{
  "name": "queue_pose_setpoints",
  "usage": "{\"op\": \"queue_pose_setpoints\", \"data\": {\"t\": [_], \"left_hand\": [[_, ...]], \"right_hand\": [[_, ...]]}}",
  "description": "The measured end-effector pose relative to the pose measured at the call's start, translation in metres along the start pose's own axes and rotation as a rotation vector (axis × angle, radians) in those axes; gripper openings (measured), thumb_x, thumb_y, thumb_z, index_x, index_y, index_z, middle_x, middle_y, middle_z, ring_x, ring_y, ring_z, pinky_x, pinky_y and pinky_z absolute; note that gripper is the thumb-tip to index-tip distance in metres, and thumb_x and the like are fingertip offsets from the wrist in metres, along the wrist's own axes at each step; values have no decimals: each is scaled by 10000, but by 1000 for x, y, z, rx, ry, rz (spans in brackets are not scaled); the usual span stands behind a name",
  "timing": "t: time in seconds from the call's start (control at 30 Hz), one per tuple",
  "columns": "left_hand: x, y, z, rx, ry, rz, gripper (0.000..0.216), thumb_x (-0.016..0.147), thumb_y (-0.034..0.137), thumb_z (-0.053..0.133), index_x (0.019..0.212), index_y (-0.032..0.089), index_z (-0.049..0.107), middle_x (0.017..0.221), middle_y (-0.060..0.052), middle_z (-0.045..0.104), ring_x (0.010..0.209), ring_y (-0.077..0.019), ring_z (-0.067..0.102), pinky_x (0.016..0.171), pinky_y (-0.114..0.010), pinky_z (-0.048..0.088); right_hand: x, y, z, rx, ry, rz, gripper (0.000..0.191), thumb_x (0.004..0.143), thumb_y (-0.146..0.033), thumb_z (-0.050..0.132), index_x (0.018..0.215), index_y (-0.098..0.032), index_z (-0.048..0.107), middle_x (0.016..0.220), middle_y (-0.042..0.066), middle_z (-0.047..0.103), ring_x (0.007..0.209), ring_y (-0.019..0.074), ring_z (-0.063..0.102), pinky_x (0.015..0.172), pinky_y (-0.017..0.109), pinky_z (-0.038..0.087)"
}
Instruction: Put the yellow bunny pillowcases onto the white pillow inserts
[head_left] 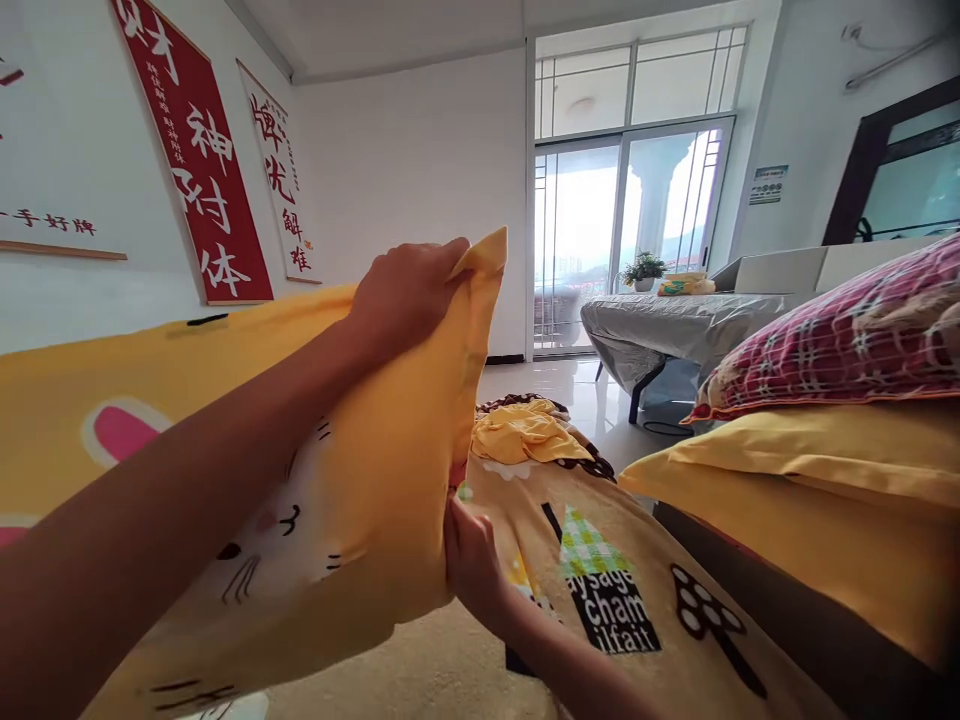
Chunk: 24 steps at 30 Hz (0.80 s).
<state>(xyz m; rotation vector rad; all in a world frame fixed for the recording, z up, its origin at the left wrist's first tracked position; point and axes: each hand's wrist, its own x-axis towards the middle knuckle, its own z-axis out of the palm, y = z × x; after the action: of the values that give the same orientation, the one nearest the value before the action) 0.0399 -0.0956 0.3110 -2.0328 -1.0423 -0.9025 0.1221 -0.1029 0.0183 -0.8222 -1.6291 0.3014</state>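
A yellow pillow point(390, 430) with a printed white rabbit face fills the left and middle of the view, held up off the surface below. My left hand point(409, 290) is closed around the top edge of its pillowcase near the upper corner, which pokes out past the fingers. Lower down, my right hand point(474, 560) pinches the pillowcase's open side edge, where a bit of red shows in the gap. The fingertips of my right hand are partly hidden by the fabric.
Below lies a tan printed blanket point(510, 510) with a crumpled yellow cloth point(525, 430) on it. At right, a red plaid pillow point(847, 340) rests on yellow pillows point(810, 500). Behind stands a plastic-covered table point(675, 318) bearing a potted plant point(643, 270), before sliding glass doors point(577, 240).
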Motion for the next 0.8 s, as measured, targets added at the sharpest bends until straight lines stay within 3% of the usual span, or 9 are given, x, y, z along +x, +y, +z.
{"op": "queue_pose_setpoints", "data": {"t": [0.1,0.2,0.3,0.43,0.53,0.63,0.7,0.8], "left_hand": [[-16,-24,2,-10,4,46,194,894,334,419,826,201,542,670,-12,539,614,-161,481,600,-277,316],[-37,-52,11,-115,64,-66,233,890,366,420,730,206,477,595,17,478,556,-135,421,566,-269,291],[-55,-66,21,-238,13,-186,302,870,374,451,630,204,381,537,34,408,523,-116,359,549,-267,280],[-55,-57,26,-393,-29,-267,307,873,400,441,645,205,377,573,32,414,547,-118,360,547,-264,285],[-46,-39,28,-308,-66,-234,257,868,346,461,669,203,384,627,15,444,594,-136,398,563,-269,268],[-47,-20,34,-181,-107,-293,160,873,267,449,729,206,416,709,-14,488,609,-151,415,557,-279,238],[-53,-11,39,-207,-73,-327,142,897,261,404,765,212,418,706,-12,490,587,-149,397,553,-280,238],[-57,-5,40,-288,80,-284,156,898,256,397,748,218,377,667,10,461,580,-138,365,572,-277,258]], "right_hand": [[-5,16,-10,-131,-93,-34,340,934,-315,386,615,-224,464,471,-35,456,424,103,317,462,273,212],[-8,41,-24,-180,-31,-18,380,939,-355,394,594,-206,447,468,-54,399,439,87,286,466,250,217],[-5,61,-37,-170,-69,-48,366,936,-368,412,617,-198,472,539,-35,471,508,99,385,518,231,296],[0,65,-37,-107,5,6,310,942,-389,404,757,-198,562,768,31,600,716,149,520,658,256,392],[-1,65,-17,-55,186,177,339,943,-439,371,753,-205,526,645,-11,532,585,131,470,550,237,346],[0,71,9,-11,359,255,377,915,-502,374,665,-225,431,526,-57,404,483,118,366,487,237,273],[2,73,24,20,416,259,384,910,-521,350,671,-230,425,535,-51,419,496,123,373,498,239,286],[5,63,45,55,435,257,389,924,-507,302,692,-228,443,580,-26,484,536,129,420,521,237,333]]}}
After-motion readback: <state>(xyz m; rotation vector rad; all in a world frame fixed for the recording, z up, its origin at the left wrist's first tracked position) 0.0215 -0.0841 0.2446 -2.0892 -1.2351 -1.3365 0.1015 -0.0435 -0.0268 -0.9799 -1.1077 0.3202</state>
